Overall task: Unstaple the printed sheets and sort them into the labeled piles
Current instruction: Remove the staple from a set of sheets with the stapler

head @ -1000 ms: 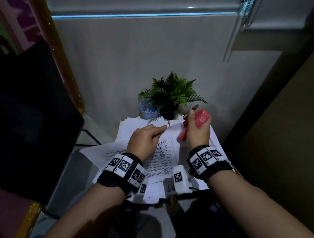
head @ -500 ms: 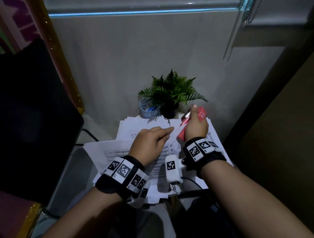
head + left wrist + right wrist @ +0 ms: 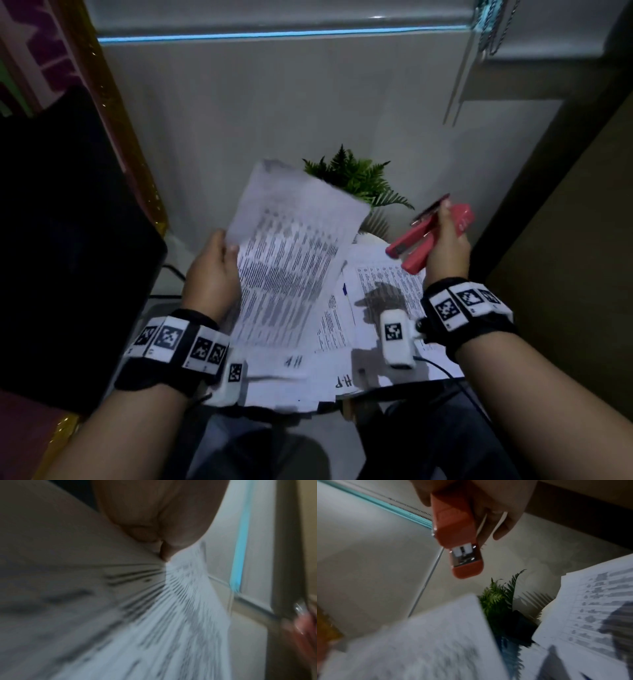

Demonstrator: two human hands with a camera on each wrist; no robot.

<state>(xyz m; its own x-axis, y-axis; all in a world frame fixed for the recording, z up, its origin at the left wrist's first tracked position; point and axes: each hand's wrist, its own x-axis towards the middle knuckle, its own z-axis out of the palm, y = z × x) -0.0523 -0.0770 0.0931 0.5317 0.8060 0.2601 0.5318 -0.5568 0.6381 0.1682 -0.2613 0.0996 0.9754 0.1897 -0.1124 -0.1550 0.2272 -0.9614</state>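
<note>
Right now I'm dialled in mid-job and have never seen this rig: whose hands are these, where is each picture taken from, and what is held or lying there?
These are a person's bare hands, no machine. The banded wrists carry small cameras. The wide picture comes from a head camera looking down; the other two look along each hand.

The left hand pinches a printed sheet by its edge and holds it lifted, as the blurred left wrist view also shows. The right hand grips a red stapler, raised off the papers.

More printed sheets lie spread on the surface below. A small fern plant stands behind them against the wall.
</note>
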